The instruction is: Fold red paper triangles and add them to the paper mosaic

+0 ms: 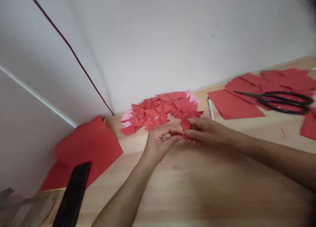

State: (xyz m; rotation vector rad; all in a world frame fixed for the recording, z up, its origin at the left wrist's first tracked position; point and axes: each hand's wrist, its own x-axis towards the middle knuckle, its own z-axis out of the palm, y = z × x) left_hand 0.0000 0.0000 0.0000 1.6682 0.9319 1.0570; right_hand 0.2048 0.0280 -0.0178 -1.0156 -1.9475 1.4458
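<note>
Above the middle of the table, a small folded piece of red paper is pinched between both hands. My left hand grips its left side, thumb below and fingers over the top. From the right, my right hand holds the other side with thumb and fingers pressed together. Part of the paper is hidden by the fingers. Just behind the hands, a pile of folded red paper pieces lies against the wall, with pink edges showing at its sides.
A white pen lies right of the pile. Black-handled scissors rest on red paper sheets at the right. At the left are large red sheets and a dark flat object. A wall borders the wooden table.
</note>
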